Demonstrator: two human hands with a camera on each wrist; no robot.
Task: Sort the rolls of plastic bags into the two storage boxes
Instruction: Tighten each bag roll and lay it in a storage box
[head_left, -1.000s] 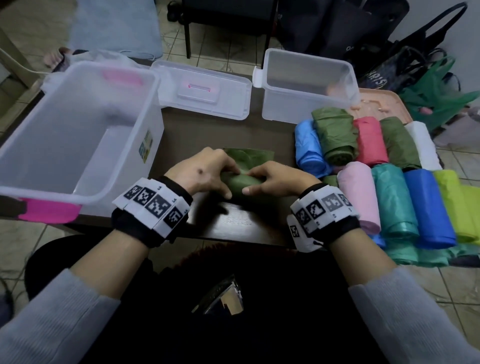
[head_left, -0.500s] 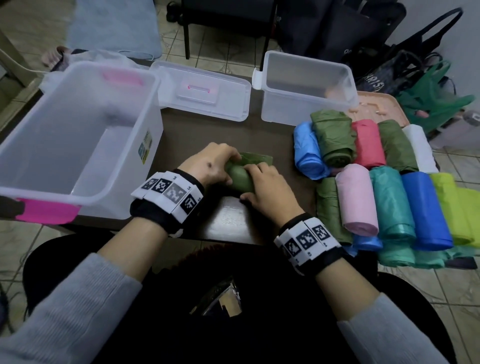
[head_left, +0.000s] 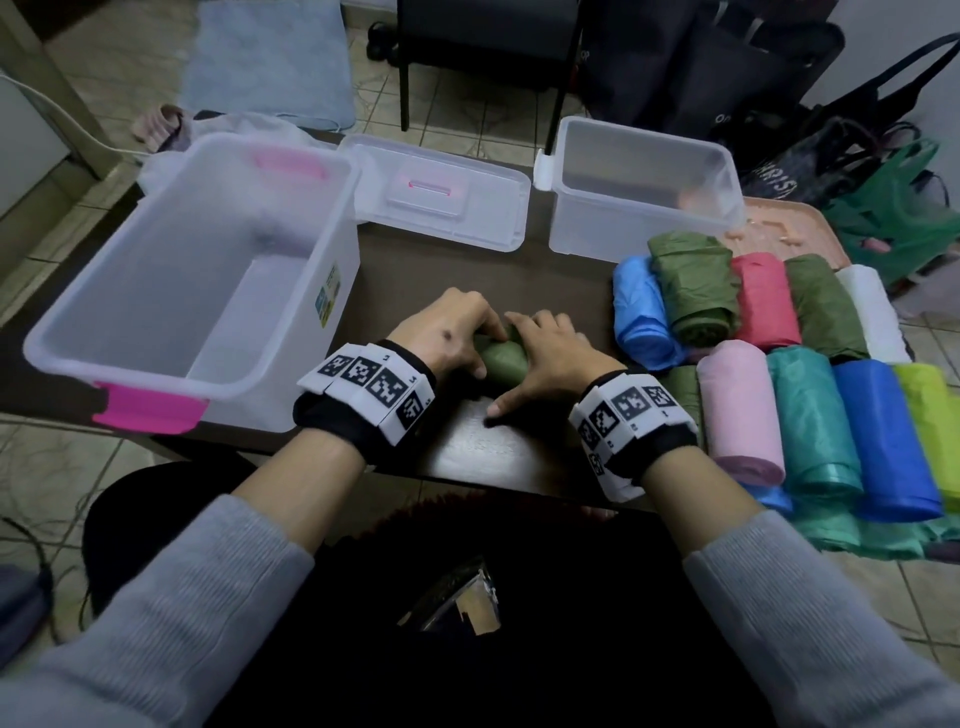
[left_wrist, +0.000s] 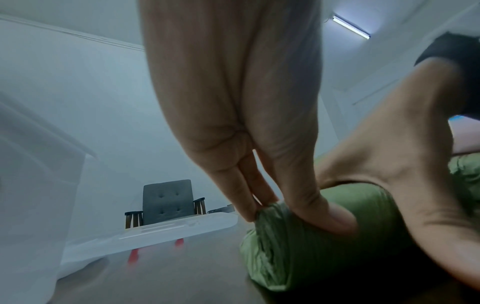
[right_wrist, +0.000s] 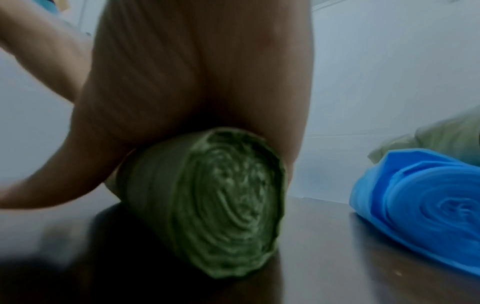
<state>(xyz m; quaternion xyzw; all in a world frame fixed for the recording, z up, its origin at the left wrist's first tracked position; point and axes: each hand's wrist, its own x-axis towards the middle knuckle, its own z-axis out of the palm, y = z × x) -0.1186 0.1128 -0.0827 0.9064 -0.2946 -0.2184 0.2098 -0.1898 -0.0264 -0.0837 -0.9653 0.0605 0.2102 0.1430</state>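
A dark green roll (head_left: 503, 358) of plastic bags lies on the brown table (head_left: 493, 447) in front of me, between both hands. My left hand (head_left: 457, 332) pinches its left end; the left wrist view shows the fingertips (left_wrist: 324, 218) on the crumpled end of the green roll (left_wrist: 306, 246). My right hand (head_left: 548, 356) is curled over the right part, thumb stretched out on the table. The right wrist view shows my right hand's palm (right_wrist: 197, 86) lying over the green roll (right_wrist: 221, 205). The large clear storage box (head_left: 249, 322) stands left, the small clear box (head_left: 623, 228) at back right, both empty.
A pile of rolls fills the table's right side, among them light blue (head_left: 641, 317), pink (head_left: 740, 410), teal (head_left: 810, 421) and blue (head_left: 883, 436) ones. A clear lid (head_left: 441, 192) lies between the boxes. A salmon tray (head_left: 789, 234) sits behind the pile. Bags and a chair stand beyond.
The flat loose tail of the green bag beyond my hands has been wound into the roll. Both hands have moved forward and closer together.
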